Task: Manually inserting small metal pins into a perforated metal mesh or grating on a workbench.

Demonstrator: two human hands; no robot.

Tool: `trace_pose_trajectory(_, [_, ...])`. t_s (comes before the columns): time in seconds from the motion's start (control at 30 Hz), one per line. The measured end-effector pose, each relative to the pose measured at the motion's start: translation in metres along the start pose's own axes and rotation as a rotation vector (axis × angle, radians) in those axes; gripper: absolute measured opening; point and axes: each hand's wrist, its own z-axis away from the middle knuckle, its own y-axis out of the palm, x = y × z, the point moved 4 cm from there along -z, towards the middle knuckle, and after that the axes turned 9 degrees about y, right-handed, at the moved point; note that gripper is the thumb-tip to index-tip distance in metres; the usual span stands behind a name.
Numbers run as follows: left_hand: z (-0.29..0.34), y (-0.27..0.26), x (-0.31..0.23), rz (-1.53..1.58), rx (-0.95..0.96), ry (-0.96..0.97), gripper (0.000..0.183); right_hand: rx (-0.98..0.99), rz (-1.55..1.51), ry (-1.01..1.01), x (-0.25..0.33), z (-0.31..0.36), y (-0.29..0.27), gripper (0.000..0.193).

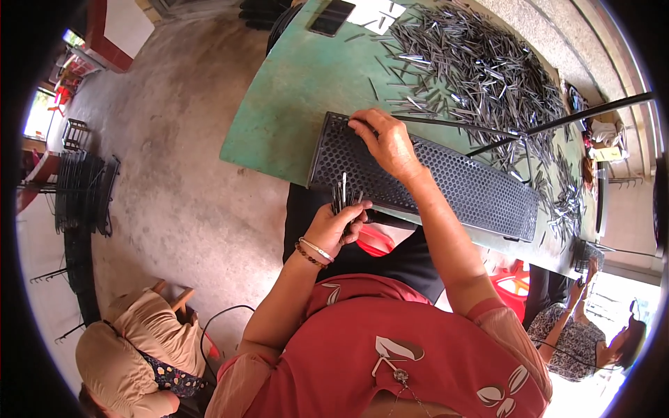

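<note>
A long black perforated metal panel [481, 188] lies across the near edge of the green table [268, 104], slanting down to the right. My left hand [327, 228] is closed around a bundle of thin dark metal strips [339, 197], just off the panel's near edge. The strips point upward, and one bright strip stands above the others. Over the panel's left part is my right hand [390, 145], its fingers bent and drawn together by the far rim. Whatever sits between those fingertips is hidden.
Loose metal strips [488, 70] are heaped over the table's far right. A phone [332, 17] and white paper [376, 15] lie at the far edge. A thin black frame [585, 113] spans the right side. Other people [136, 362] sit at lower left and lower right.
</note>
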Motion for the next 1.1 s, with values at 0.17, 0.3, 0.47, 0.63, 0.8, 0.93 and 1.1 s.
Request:
trace_pose_trajectory(0.17, [0.0,-0.005,0.007,0.031,0.01,-0.032,0.026,-0.043,0.007,-0.005,0.0,0.005,0.002,0.015])
trace_pose_trajectory(0.3, [0.002,-0.007,0.01,-0.006,-0.009,-0.094,0.025,-0.079,0.099,-0.115,-0.001,0.008,0.005,0.016])
trace_pose_trajectory(0.47, [0.006,0.001,0.004,-0.052,0.01,-0.123,0.024,-0.131,0.161,-0.09,0.0,0.009,0.005,0.015])
trace_pose_trajectory(0.63, [0.005,-0.003,0.009,0.005,0.075,-0.135,0.025,-0.109,0.191,-0.133,0.002,0.009,0.007,0.016])
trace_pose_trajectory(0.8, [0.002,-0.005,0.012,0.056,0.051,-0.07,0.025,-0.174,0.287,-0.159,0.01,0.008,0.007,0.015])
trace_pose_trajectory(0.93, [0.001,-0.003,0.008,0.089,0.079,-0.037,0.025,-0.18,0.153,-0.139,0.008,0.009,-0.002,0.016])
trace_pose_trajectory(1.1, [0.003,0.001,0.0,0.105,0.067,0.095,0.025,0.231,-0.212,0.399,0.015,0.04,-0.02,0.021])
